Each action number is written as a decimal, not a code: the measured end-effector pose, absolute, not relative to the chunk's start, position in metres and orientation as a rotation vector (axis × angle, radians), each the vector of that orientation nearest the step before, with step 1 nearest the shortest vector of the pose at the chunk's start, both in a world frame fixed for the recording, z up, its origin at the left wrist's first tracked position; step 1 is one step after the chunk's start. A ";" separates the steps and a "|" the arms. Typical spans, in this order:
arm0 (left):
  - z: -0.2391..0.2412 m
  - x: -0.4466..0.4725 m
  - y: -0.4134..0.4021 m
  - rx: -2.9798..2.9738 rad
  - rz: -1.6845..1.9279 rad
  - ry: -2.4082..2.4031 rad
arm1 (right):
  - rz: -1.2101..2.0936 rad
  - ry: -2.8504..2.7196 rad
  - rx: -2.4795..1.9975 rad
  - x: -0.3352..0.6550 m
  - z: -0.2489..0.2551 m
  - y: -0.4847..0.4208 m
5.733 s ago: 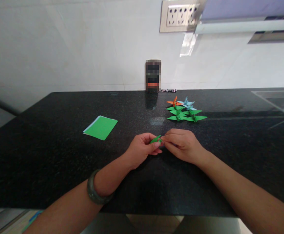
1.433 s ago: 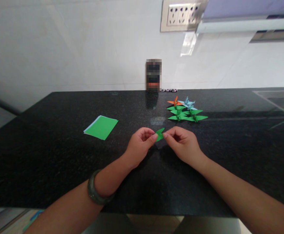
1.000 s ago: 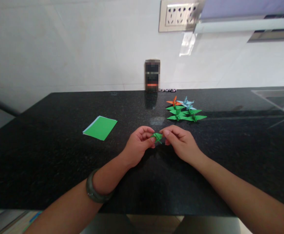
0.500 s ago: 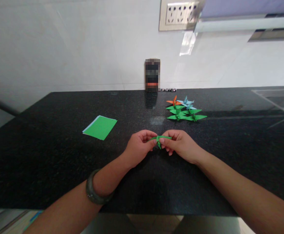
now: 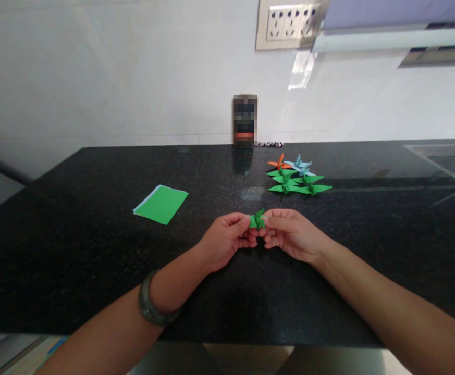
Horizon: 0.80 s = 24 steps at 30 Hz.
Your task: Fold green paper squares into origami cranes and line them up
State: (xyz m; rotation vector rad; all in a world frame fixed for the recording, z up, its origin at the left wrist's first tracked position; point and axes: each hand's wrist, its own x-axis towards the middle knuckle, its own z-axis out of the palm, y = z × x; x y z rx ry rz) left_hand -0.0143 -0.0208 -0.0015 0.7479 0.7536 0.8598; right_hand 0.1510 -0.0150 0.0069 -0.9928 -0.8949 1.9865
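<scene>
A small folded green paper crane (image 5: 257, 220) is pinched between both hands just above the black granite counter (image 5: 74, 234). My left hand (image 5: 227, 242) grips its left side with thumb and fingers closed. My right hand (image 5: 292, 237) grips its right side the same way, fingers curled under. The two hands nearly touch each other. A dark bangle sits on my left wrist.
A stack of green paper sheets (image 5: 160, 204) lies to the left. Several finished paper cranes (image 5: 297, 179), green, orange and blue, sit behind the hands to the right. A dark blurred object (image 5: 245, 120) leans on the wall. A socket panel (image 5: 285, 23) is above.
The folded paper was turned and pulled between the fingers; its wings spread out flat half a second ago, and now it is bunched up between the hands, which moved closer together.
</scene>
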 end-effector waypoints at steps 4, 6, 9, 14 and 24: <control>-0.002 -0.013 -0.022 0.705 0.872 0.731 | 2.020 -0.851 -0.967 0.152 0.007 -0.015; -0.002 -0.013 -0.022 0.692 0.874 0.722 | 2.031 -0.839 -0.957 0.152 0.007 -0.015; -0.003 -0.012 -0.021 0.679 0.874 0.712 | 2.047 -0.819 -0.941 0.152 0.006 -0.013; -0.004 -0.012 -0.021 0.660 0.875 0.698 | 2.088 -0.797 -0.885 0.153 0.005 -0.011; -0.003 -0.012 -0.022 0.641 0.872 0.702 | 2.114 -0.769 -0.835 0.154 0.001 -0.011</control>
